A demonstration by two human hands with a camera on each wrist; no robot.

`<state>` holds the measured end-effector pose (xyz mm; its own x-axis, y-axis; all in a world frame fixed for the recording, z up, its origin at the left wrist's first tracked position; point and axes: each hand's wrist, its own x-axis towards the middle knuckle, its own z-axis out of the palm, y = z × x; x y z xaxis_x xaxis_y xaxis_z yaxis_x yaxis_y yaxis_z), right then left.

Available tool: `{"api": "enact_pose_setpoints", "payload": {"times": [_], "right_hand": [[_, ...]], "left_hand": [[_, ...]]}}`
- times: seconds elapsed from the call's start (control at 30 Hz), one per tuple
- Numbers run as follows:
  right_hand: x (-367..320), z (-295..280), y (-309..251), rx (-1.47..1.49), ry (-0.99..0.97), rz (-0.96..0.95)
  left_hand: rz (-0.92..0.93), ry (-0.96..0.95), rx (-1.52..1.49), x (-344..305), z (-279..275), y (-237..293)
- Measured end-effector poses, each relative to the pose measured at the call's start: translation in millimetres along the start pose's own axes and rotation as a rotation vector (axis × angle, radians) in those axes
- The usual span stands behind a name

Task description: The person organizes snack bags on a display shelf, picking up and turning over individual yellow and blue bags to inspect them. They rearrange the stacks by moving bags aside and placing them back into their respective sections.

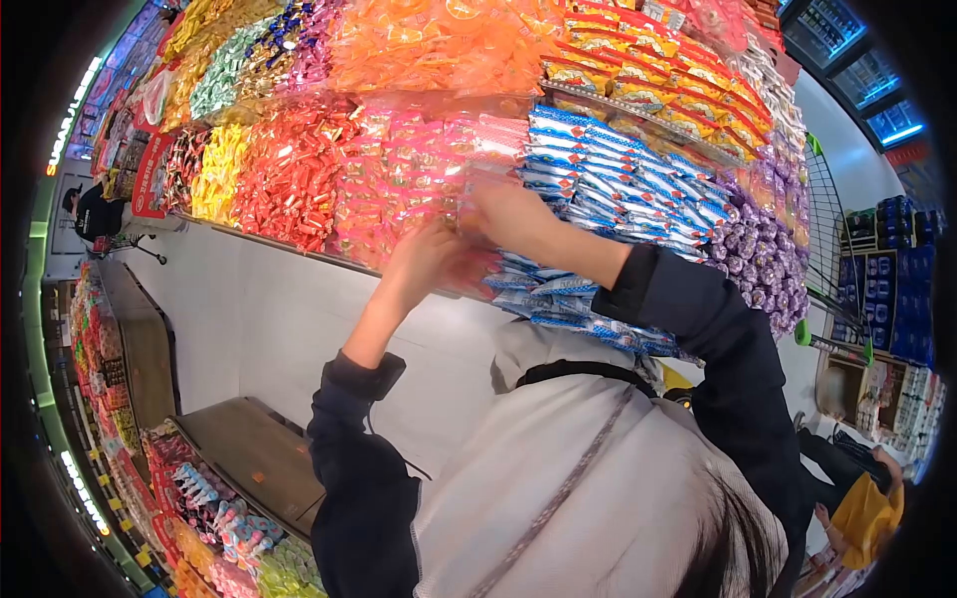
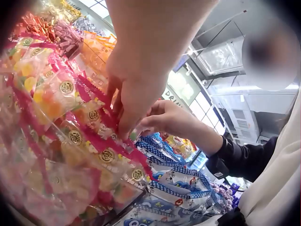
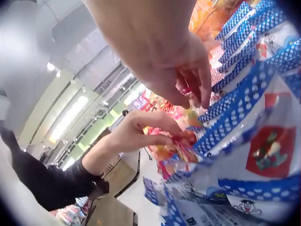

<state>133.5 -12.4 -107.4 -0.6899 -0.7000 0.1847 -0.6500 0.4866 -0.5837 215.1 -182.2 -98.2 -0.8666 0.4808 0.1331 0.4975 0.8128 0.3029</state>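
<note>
Clear packets with pink edges [image 2: 75, 113] and colourful candy inside fill one section of the display. My left hand [image 1: 421, 264] [image 3: 134, 134] has its fingers and thumb round a pink-edged packet [image 3: 164, 153] at the front of that section. Close beside it, my right hand [image 1: 513, 214] [image 2: 174, 120] bends its fingers and thumb together on clear and pink wrapping; whether this is the same packet I cannot tell. Blue-and-white packets [image 1: 608, 179] [image 3: 249, 108] lie in rows right beside my right hand.
Red candies [image 1: 299, 169] and yellow ones [image 1: 221, 169] lie to the left, purple ones [image 1: 763, 254] to the right. Orange packets [image 1: 449, 50] fill the tier behind. A shopping cart [image 1: 823, 219] stands at the right; another person [image 1: 867, 513] is at lower right.
</note>
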Motion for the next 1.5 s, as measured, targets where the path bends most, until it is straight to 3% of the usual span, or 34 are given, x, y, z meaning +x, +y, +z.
{"api": "enact_pose_setpoints", "payload": {"times": [0.17, 0.5, 0.6, 0.73, 0.93, 1.03, 1.13, 1.37, 1.47, 1.5], "right_hand": [[0.7, 16.2, -14.1, -0.335, -0.236, -0.033], [10.5, 12.5, -24.1, -0.368, -0.432, -0.035], [8.2, 21.5, -16.5, -0.323, -0.332, -0.097], [12.2, -1.1, -23.4, -0.270, -0.412, -0.053], [-29.4, -102.5, -60.2, 0.018, -0.022, -0.173], [-67.3, -132.5, -48.7, 0.068, 0.059, -0.159], [-93.3, -145.5, -22.8, 0.057, -0.045, -0.024], [-134.1, -161.6, 14.7, 0.132, -0.092, 0.145], [-146.4, -168.3, 26.0, 0.090, 0.090, 0.016], [-149.3, -173.7, 29.5, 0.139, 0.052, 0.027]], "left_hand": [[-0.040, 0.053, -0.037, -6.0, 3.6, 2.2], [-0.019, 0.055, -0.012, -5.9, 10.3, -3.7], [-0.049, 0.023, -0.021, -5.0, 10.6, -3.0], [-0.025, 0.081, -0.017, -3.9, 12.4, -2.8], [-0.049, 0.142, -0.077, -2.2, 10.5, 2.2], [-0.060, 0.180, -0.136, 5.3, 5.6, 12.0], [-0.040, 0.206, -0.156, 14.9, -0.6, 23.4], [0.024, 0.285, -0.173, 40.1, -7.0, 54.7], [0.021, 0.275, -0.179, 58.6, -23.0, 66.0], [0.029, 0.301, -0.185, 68.8, -34.9, 71.7]]}}
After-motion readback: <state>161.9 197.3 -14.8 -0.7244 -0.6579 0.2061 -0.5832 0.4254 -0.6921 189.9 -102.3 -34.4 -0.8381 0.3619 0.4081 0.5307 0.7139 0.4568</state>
